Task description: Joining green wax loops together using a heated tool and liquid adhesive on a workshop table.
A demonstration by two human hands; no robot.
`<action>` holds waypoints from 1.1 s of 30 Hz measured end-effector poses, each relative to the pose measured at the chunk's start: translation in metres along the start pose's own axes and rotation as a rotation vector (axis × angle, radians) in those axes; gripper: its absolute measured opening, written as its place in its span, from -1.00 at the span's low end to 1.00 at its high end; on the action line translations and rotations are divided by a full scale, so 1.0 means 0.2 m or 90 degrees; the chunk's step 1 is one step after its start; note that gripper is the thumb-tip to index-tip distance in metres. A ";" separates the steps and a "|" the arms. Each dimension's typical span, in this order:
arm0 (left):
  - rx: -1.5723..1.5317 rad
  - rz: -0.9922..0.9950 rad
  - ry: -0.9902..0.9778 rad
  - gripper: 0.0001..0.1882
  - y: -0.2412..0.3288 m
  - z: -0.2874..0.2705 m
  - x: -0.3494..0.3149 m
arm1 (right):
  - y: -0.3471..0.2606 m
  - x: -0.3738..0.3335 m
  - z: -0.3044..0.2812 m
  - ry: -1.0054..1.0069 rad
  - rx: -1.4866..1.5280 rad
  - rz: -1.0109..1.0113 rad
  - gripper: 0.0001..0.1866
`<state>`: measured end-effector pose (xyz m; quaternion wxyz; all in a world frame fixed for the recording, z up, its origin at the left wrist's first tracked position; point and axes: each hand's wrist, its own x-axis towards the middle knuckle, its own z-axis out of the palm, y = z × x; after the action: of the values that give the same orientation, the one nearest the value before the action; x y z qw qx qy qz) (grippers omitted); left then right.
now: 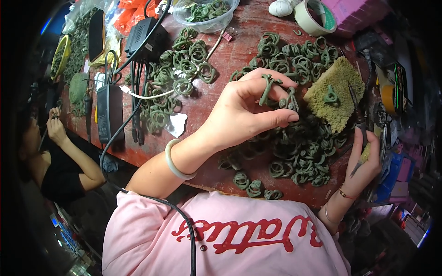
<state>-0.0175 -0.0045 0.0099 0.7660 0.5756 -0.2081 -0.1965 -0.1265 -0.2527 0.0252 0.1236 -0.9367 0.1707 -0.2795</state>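
My left hand [244, 106] is raised over the table with its thumb and fingers curled together. Between the fingertips is a green ring [290, 102], waxy-looking, and another green ring piece [266, 89] hangs at the fingers. My right hand [363, 158], at the right, grips a pen-shaped tool [357, 112] with a thin dark tip. That tip reaches the rough yellow-green sponge [343, 78], on which a single small green piece [330, 94] lies. A second slender tool with a yellow part [365, 154] also sits in my right hand. Many loose green rings [301, 158] lie beneath my left hand.
More green rings [161, 76] are piled left of centre beside a white cable [149, 97] and black adapters [110, 112]. A clear bowl [202, 23] and a tape roll [314, 18] stand at the back. Another person's hand [56, 129] is at far left. A black cable [105, 161] crosses near my left arm.
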 end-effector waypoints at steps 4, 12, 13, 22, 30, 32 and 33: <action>0.008 -0.008 0.002 -0.79 0.01 0.01 0.00 | -0.02 -0.06 0.00 0.154 0.170 0.026 -0.79; 0.042 0.024 -0.005 -0.83 -0.04 0.00 0.00 | -0.16 -0.09 -0.01 -0.009 0.218 -0.189 -0.65; 0.051 0.040 -0.011 -0.84 -0.04 0.00 0.00 | -0.16 -0.09 -0.02 -0.009 0.217 -0.189 -0.65; 0.092 0.054 -0.013 -0.82 -0.03 0.01 0.00 | -0.16 -0.09 -0.01 -0.038 0.219 -0.184 -0.64; 0.089 0.057 -0.005 -0.82 -0.02 0.01 0.00 | -0.16 -0.09 -0.01 -0.043 0.213 -0.196 -0.67; 0.086 0.055 -0.004 -0.83 -0.03 0.01 0.00 | -0.16 -0.09 -0.01 -0.046 0.213 -0.195 -0.67; 0.081 0.049 0.000 -0.83 -0.03 0.01 0.00 | -0.16 -0.09 -0.01 -0.048 0.213 -0.194 -0.67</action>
<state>-0.0196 -0.0083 0.0044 0.7350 0.6145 -0.2421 -0.1531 -0.1335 -0.2168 0.0283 0.2399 -0.9278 -0.0261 -0.2844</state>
